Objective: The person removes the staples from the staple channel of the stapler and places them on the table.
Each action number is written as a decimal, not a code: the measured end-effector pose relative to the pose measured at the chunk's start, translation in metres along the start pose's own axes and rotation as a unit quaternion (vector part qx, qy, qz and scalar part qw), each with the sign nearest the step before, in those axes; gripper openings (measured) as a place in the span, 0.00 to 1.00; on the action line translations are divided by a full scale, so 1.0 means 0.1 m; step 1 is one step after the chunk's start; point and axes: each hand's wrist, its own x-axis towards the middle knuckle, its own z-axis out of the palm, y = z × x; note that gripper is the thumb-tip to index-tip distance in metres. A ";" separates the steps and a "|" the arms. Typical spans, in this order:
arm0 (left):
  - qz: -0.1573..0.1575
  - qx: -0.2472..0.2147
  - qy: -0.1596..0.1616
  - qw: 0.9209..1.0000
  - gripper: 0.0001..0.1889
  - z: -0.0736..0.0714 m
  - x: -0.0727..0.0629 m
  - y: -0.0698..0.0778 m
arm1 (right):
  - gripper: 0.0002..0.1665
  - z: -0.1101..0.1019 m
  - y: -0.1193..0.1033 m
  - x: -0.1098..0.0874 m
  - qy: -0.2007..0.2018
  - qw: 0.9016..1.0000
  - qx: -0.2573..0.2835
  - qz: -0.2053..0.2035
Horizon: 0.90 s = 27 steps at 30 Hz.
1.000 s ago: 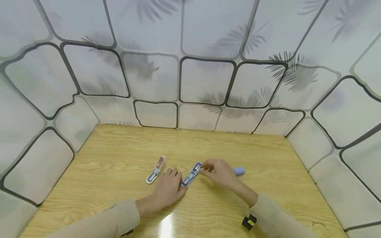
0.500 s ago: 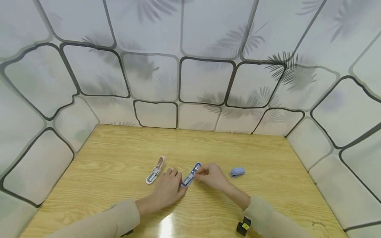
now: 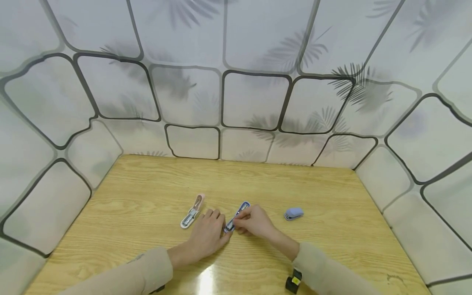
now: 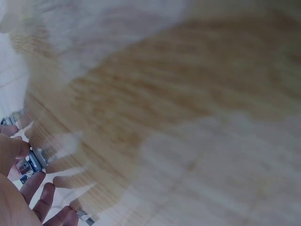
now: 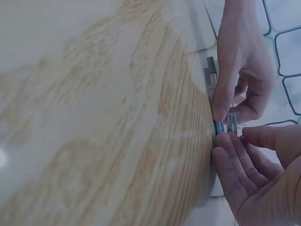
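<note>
A small blue stapler (image 3: 241,208) lies folded open on the table, with its metal track showing. My left hand (image 3: 207,234) rests beside its near end and holds it there between thumb and index finger. My right hand (image 3: 258,223) is over its near half, with thumb and index fingertips pinched together at the metal track. In the right wrist view, both hands' fingertips meet around the metal part of the stapler (image 5: 231,121). The right fingers hide much of the near half. Just left of my left hand lies a pink and white stapler (image 3: 189,217), also folded open.
A closed lavender-blue stapler (image 3: 294,213) lies to the right of my right hand. The wood-grain table (image 3: 147,180) runs back to a patterned curtain (image 3: 250,102), which also encloses both sides.
My right hand has slid toward me and left along the blue stapler, from its far end to its near half. My left hand and the other staplers have stayed put.
</note>
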 end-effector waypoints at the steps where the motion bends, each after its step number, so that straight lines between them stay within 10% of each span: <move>1: 0.000 0.000 0.000 1.000 0.19 0.00 0.00 0.00 | 0.09 0.01 0.00 0.00 -0.001 1.000 -0.003 -0.002; 27: 0.002 0.015 0.013 1.000 0.19 0.01 -0.01 0.01 | 0.07 0.05 -0.07 0.02 -0.018 0.999 0.001 0.031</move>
